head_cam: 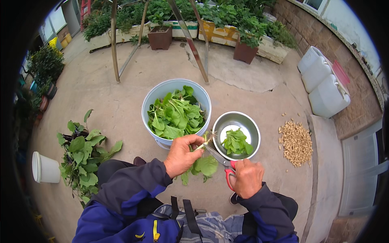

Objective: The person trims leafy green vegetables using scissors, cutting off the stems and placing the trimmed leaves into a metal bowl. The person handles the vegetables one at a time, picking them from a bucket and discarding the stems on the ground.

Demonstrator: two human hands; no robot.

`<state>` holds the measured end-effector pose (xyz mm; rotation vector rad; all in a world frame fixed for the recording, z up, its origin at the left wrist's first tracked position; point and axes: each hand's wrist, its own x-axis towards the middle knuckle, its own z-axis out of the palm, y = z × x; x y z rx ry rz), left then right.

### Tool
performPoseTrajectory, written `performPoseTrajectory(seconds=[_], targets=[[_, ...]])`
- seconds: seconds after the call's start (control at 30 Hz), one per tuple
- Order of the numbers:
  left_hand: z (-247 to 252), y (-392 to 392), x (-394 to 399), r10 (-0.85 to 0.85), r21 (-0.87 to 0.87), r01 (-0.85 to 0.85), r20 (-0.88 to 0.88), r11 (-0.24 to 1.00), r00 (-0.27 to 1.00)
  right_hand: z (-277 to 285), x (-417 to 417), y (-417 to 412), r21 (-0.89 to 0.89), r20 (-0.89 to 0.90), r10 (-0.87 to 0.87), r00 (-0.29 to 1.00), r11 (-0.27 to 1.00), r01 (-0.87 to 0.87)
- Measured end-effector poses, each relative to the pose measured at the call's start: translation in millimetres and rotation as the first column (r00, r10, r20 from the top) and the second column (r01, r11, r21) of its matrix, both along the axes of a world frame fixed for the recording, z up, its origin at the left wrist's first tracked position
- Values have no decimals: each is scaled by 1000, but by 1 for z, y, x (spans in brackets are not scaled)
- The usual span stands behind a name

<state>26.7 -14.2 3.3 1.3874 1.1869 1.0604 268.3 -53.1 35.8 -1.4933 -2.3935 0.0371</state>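
Note:
My left hand (184, 155) holds a leafy green plant (206, 165) by its pale stem, roots pointing up and right, leaves hanging below. In my right hand (247, 177) are red-handled scissors (230, 175), their blades at the stem near the roots. Just beyond my left hand stands a light-blue bucket (146, 104) filled with leafy greens (176, 114). To its right, a stainless steel bowl (257, 133) holds a small bunch of green leaves (236, 142).
Peanuts in shells (295, 142) lie heaped on the concrete at right, near white plastic jugs (326, 91). At left are cut leafy branches (83, 155) and a white pail (48, 168). A metal frame (191, 42) stands ahead, before planters (159, 38).

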Motion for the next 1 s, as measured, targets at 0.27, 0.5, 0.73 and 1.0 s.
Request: performPoseTrajectory(seconds=[0.27,0.5,0.73,1.0], targets=[[24,1,-3,206,433,48,-519,900,830,-4,1,-3,-137,-16,-58,998,989,56],[29,-5,-1,254,495,123,-625,860,738,-1,-3,-1,-181,-32,-59,998,982,53],[26,-3,0,258,530,146,-613,835,746,-1,-3,-3,-174,-15,-55,998,983,51],[27,-2,-1,297,564,203,-667,801,684,3,-8,-6,-88,85,-72,994,993,79]])
